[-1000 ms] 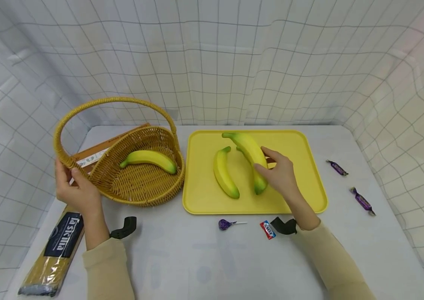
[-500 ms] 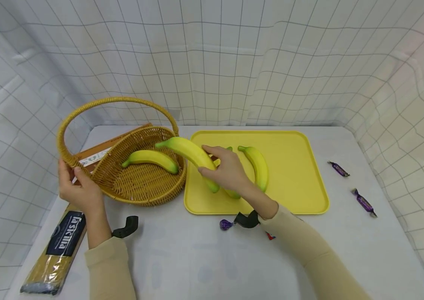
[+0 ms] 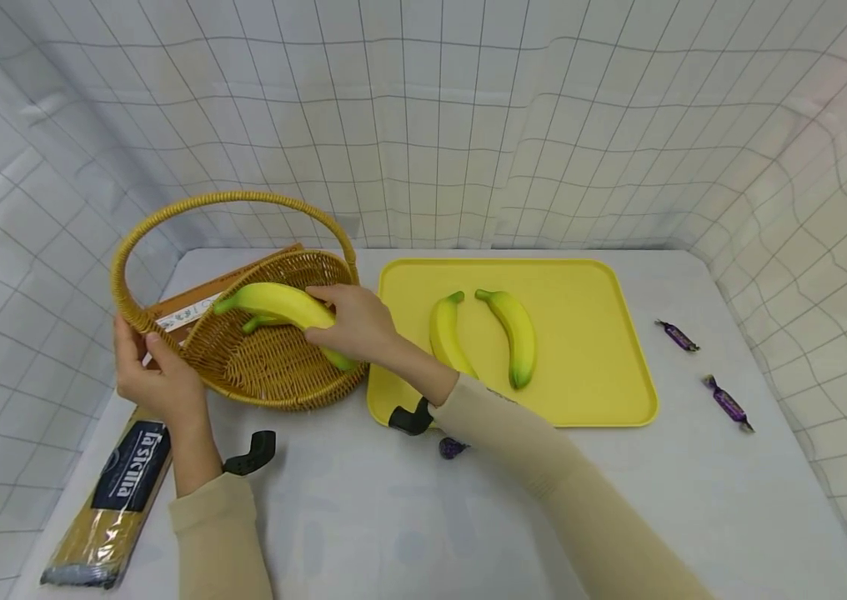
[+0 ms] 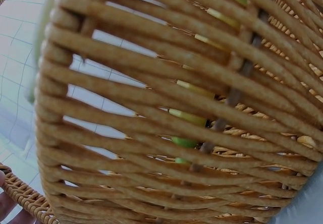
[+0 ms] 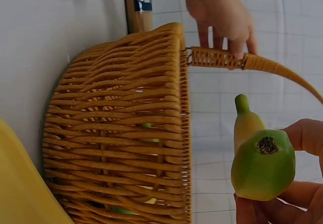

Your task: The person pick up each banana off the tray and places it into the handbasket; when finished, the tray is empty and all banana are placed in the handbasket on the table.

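My right hand (image 3: 352,325) grips a yellow banana (image 3: 273,302) with green tips and holds it over the wicker basket (image 3: 273,371). The right wrist view shows that banana's green end (image 5: 262,166) close up beside the basket wall (image 5: 116,133). A second banana (image 3: 262,322) lies in the basket, mostly hidden under the held one. My left hand (image 3: 153,375) grips the basket where its handle (image 3: 228,200) meets the rim. The left wrist view is filled by basket weave (image 4: 176,108). Two more bananas (image 3: 448,335) (image 3: 515,333) lie on the yellow tray (image 3: 588,392).
A spaghetti pack (image 3: 112,500) lies at the front left and a brown box (image 3: 191,308) sits behind the basket. Two purple candies (image 3: 674,335) (image 3: 724,402) lie right of the tray, and a purple lollipop (image 3: 450,448) lies in front of it. Grid-patterned sheets wall the table.
My right hand lifted one banana off the tray and carried it left, from over the tray's edge to above the basket. The left hand stayed on the basket.
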### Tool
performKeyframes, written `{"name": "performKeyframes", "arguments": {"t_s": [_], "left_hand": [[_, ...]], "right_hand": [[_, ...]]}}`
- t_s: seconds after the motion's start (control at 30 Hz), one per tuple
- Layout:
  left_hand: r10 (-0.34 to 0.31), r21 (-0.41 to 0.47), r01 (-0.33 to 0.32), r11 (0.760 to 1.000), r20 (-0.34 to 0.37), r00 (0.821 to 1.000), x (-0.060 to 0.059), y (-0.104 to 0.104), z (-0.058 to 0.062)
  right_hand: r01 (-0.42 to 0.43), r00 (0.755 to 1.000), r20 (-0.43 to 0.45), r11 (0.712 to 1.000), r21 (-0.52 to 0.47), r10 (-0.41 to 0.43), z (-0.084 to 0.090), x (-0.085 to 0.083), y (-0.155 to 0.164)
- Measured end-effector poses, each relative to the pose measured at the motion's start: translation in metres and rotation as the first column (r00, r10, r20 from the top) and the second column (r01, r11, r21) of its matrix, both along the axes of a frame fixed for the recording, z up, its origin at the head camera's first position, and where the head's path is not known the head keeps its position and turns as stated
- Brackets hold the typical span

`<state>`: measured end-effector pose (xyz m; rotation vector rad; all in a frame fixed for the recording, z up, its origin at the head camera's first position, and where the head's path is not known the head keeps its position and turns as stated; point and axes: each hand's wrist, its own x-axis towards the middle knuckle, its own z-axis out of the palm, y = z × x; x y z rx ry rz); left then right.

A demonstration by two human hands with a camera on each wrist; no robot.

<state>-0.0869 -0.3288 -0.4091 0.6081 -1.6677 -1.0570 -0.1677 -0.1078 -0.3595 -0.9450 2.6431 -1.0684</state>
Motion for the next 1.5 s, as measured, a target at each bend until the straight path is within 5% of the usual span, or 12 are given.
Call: {"name": "performKeyframes", "arguments": {"t_s": [0.43, 0.77, 0.97, 1.5], "left_hand": [[0.027, 0.039, -0.027, 0.999, 0.002, 1.000, -0.002, 0.000, 0.001], [0.007, 0.020, -0.008, 1.000, 0.020, 1.000, 0.000, -0.001, -0.001], [0.043, 0.058, -0.046, 0.997, 0.055, 0.998, 0.000, 0.008, 0.011], [0.032, 0.024, -0.032, 0.999, 0.005, 0.999, 0.003, 0.014, 0.017]], "right_hand": [[0.014, 0.999, 0.047, 0.981, 0.195, -0.024, -0.041, -0.013, -0.046], [0.061, 0.993, 0.079, 0.963, 0.261, -0.084, -0.049, -0.014, -0.052], [0.093, 0.992, 0.063, 0.962, 0.258, -0.112, -0.051, -0.015, -0.056], [0.190, 0.980, 0.005, 0.941, 0.280, -0.199, -0.056, -0.016, -0.063]]}}
